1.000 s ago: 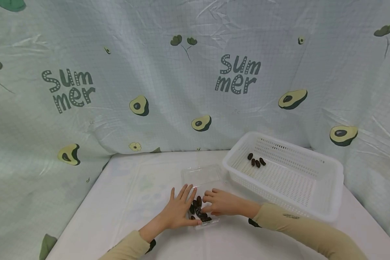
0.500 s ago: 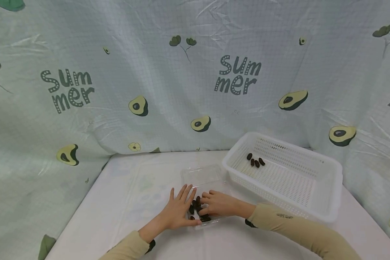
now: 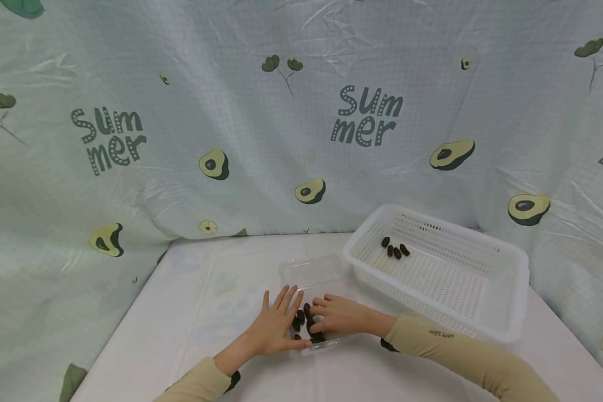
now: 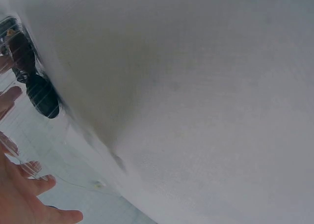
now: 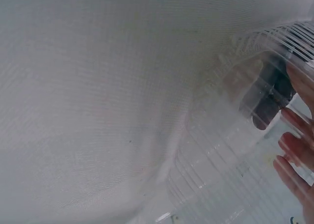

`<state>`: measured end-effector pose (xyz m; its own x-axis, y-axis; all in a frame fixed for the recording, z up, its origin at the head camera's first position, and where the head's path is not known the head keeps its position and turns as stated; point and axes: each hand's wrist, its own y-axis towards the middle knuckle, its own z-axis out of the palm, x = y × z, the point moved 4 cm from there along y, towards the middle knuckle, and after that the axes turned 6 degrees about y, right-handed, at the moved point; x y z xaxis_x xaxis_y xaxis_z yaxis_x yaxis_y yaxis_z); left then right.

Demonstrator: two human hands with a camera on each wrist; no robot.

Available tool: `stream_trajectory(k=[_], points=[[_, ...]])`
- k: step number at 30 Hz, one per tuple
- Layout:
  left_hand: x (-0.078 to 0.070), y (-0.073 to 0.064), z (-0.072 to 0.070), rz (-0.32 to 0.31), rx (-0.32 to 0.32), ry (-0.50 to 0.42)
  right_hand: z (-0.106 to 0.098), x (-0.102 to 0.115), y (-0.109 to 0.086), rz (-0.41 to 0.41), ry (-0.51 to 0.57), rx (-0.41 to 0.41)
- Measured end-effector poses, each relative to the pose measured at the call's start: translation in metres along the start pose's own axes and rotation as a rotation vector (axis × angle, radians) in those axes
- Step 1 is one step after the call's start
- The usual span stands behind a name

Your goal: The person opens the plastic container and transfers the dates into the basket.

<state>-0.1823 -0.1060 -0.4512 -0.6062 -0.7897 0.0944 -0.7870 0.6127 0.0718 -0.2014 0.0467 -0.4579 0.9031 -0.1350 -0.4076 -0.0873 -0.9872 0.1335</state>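
Printed cloth [image 3: 261, 128] hangs beyond the white table [image 3: 196, 290], where I would remotely steady the clear box [image 3: 328, 343] with the wide-spread left hand [image 3: 274, 327] and handle 1 by 1 the dark dates [image 3: 300, 317] inside, between it and the curled right hand [image 3: 343, 315], whose grip I cannot tell.

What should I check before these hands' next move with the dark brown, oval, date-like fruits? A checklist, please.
1. Lid of the clear, rectangular plastic box open: ok, folded back.
2. Box steadied: ok, probably; the left hand spreads along one side.
3. Dark fruits within reach: ok; several lie between the hands.
4. Right hand gripping a fruit: cannot tell; its own fingers hide it.
5. White, perforated, rectangular plastic basket with room: ok; four fruits at one end.
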Motion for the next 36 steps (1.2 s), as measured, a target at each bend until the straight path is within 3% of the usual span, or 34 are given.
stream_trajectory(k=[26,36], points=[[0.001,0.004,0.0,0.005,-0.014,0.011,-0.013,-0.003,-0.011,-0.003,-0.045,-0.063],[0.001,0.003,0.003,-0.005,-0.009,0.01,-0.023,-0.003,-0.022,-0.013,-0.075,-0.131]])
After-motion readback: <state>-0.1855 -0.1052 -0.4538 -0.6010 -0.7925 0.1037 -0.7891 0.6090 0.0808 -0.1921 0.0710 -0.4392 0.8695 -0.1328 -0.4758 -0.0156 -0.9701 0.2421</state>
